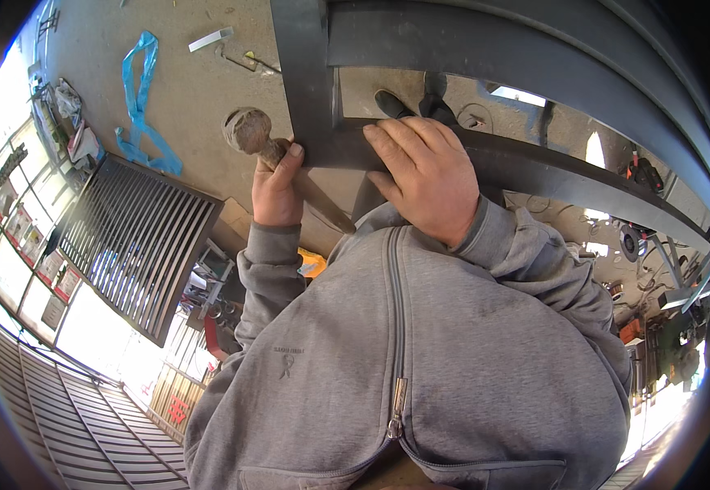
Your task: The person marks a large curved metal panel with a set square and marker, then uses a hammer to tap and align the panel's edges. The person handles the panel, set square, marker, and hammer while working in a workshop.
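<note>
My left hand (276, 193) is closed round the handle of a mallet (247, 131). The mallet's pale, worn, rounded head sticks up past my thumb, and its handle slants down toward my jacket. Just to the right of this hand is the corner of a dark grey metal frame (314, 90) with broad flat slats. My right hand (428, 175) lies across the frame's near rail, fingers laid over the metal and thumb apart. The underside of the rail beneath that hand is hidden.
A slatted dark panel (138, 237) leans at left. Blue plastic strip (136, 102) and a short white metal piece (210, 38) lie on the concrete floor (200, 82). Dark shoes (391, 104) show through the frame. At right stand tools and a metal stand (673, 298).
</note>
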